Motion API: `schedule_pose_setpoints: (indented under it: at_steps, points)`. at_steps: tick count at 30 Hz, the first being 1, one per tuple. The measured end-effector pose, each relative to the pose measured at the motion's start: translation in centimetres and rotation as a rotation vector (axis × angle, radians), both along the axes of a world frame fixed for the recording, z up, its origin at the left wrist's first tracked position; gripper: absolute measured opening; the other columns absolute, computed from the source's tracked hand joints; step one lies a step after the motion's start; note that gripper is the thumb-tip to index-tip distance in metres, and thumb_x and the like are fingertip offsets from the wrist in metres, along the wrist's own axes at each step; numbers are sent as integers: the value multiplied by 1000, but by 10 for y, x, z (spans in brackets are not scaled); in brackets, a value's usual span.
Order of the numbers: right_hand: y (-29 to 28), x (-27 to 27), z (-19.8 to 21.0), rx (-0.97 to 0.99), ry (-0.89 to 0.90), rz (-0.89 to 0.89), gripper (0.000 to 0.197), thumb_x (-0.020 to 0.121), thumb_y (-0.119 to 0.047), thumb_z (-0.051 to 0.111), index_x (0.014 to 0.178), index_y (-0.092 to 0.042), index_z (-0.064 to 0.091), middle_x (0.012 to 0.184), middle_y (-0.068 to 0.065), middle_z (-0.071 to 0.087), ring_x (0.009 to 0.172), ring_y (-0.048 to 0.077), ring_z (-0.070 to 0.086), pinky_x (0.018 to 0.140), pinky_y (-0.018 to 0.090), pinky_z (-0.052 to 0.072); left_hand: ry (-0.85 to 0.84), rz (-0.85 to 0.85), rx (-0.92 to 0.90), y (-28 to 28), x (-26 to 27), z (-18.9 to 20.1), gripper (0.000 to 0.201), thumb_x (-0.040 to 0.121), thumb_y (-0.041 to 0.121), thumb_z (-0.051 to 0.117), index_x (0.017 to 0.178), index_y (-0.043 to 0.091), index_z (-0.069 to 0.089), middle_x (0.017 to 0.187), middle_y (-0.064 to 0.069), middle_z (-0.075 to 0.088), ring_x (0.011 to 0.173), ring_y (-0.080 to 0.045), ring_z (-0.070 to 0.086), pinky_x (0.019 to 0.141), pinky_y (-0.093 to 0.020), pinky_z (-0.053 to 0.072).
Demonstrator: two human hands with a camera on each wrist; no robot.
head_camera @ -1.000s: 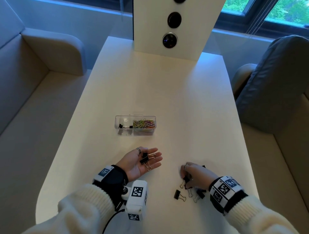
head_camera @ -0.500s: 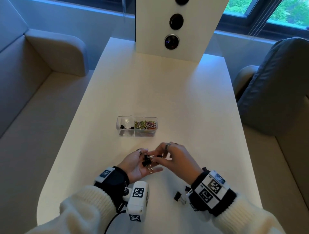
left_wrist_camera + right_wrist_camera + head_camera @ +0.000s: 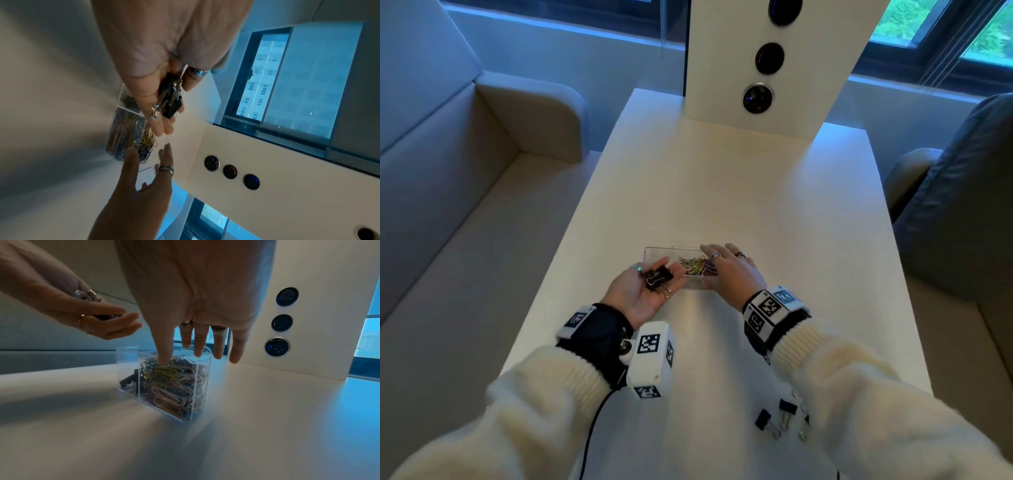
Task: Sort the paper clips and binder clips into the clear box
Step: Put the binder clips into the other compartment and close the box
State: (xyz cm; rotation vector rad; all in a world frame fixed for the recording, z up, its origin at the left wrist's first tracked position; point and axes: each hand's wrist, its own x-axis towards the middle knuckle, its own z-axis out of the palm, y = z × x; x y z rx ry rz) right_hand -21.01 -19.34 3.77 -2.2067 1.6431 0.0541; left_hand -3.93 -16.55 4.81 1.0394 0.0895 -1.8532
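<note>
The clear box (image 3: 654,251) stands mid-table with two compartments. Colourful paper clips (image 3: 693,265) fill the right one, and a few black binder clips (image 3: 129,381) lie in the left one. My left hand (image 3: 650,291) is palm up at the box's near left edge. It cups black binder clips (image 3: 659,275) between thumb and fingers (image 3: 123,321). My right hand (image 3: 717,260) hovers over the right compartment with straight, spread fingers. Its thumb (image 3: 162,361) touches the paper clip pile (image 3: 170,381). More loose binder clips (image 3: 774,418) lie near the front right, by my right sleeve.
A white upright panel (image 3: 763,61) with round dark lenses stands at the table's far end. Padded benches run along the left (image 3: 448,205) and right (image 3: 962,205) sides. The table (image 3: 722,178) stretches bare between the box and the panel.
Both hands moved forward to the box. The right hand left the left palm and spread over the paper clip compartment. The left hand carried its binder clips to the box's edge.
</note>
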Motion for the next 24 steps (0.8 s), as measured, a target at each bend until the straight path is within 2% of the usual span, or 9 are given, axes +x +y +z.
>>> schedule_pose_setpoints:
  at_steps: [4, 6, 9, 11, 13, 15, 17, 21, 24]
  points:
    - [-7, 0, 3, -41, 11, -14, 53, 90, -36, 49, 140, -26, 32, 143, -4, 41, 125, 22, 42, 102, 36, 31, -18, 36, 29, -14, 8, -3, 29, 95, 13, 29, 81, 0, 50, 83, -20, 56, 68, -34, 67, 56, -42, 56]
    - [-9, 0, 7, -33, 38, -6, 55, 88, -42, 49, 139, -28, 34, 141, -6, 43, 122, 22, 44, 100, 37, 32, -5, 37, 39, -17, 10, -5, 29, 97, 16, 29, 83, 0, 48, 90, -23, 55, 93, -40, 59, 77, -43, 54]
    - [-9, 0, 8, -49, 54, 1, 54, 88, -43, 49, 138, -30, 34, 140, -7, 45, 120, 22, 45, 97, 37, 34, 36, 20, 36, -18, 10, -3, 28, 97, 19, 30, 109, -1, 45, 105, -28, 54, 125, -40, 44, 94, -48, 41]
    - [-9, -1, 8, -37, 40, -9, 54, 88, -43, 49, 138, -30, 35, 140, -7, 45, 120, 22, 45, 96, 37, 34, 1, 10, 33, -19, 9, 0, 39, 98, 19, 29, 129, -3, 36, 125, -30, 47, 131, -40, 37, 90, -44, 46]
    - [-9, -2, 8, -46, 47, -3, 54, 88, -42, 50, 139, -30, 34, 140, -8, 45, 120, 21, 45, 96, 37, 34, -31, 24, 29, -19, 9, 2, 50, 98, 19, 31, 140, -6, 20, 140, -30, 33, 134, -39, 31, 99, -43, 41]
    - [-11, -2, 8, -38, 48, 8, 54, 89, -41, 50, 139, -31, 34, 140, -8, 45, 121, 21, 45, 97, 37, 35, -49, 14, -7, -16, 10, 2, 37, 96, 18, 34, 129, 1, 38, 124, -22, 46, 127, -33, 38, 93, -42, 50]
    - [-14, -7, 8, 19, -30, -9, 55, 87, -41, 53, 138, -31, 36, 139, -6, 47, 121, 21, 44, 99, 39, 37, -143, 7, -29, -13, 10, 5, 12, 95, 15, 38, 97, 7, 47, 90, -8, 45, 99, -28, 45, 66, -40, 59]
    - [-10, -35, 10, 64, -280, -132, 50, 88, -39, 54, 135, -30, 40, 137, 0, 47, 123, 21, 45, 102, 35, 38, -640, -161, -200, 3, 0, 16, 19, 95, 6, 39, 98, 13, 56, 94, -4, 57, 80, -14, 55, 69, -31, 49]
    - [7, -68, 15, 94, -345, -272, 45, 90, -35, 54, 132, -24, 44, 126, 4, 54, 103, 19, 55, 86, 23, 39, -846, -380, -336, 12, -15, 14, 20, 96, 5, 39, 101, 13, 56, 97, -5, 61, 76, -11, 58, 63, -26, 46]
